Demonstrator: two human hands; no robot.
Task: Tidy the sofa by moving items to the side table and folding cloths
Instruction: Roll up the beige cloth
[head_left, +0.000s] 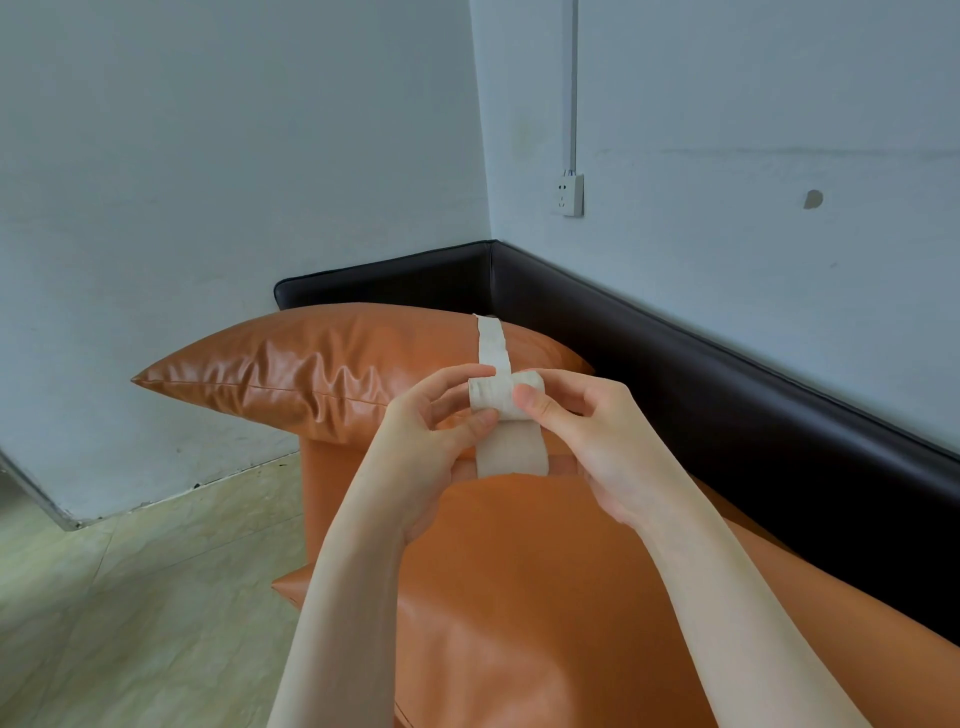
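Hands up over the sofa seat (545, 597) near its left end, open floor (130, 597) beyond that edge. Left hand (431, 447) and right hand (597, 436), fingers curled, both pinch a pale cloth strip (506, 397), crinkled, rolled between thumbs; its tail trails across the glossy orange cushion (311, 364) by the corner

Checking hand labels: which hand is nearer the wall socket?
Right. The right hand sits below the socket, slightly right of it; the left hand is further left, both pinching the cloth strip.
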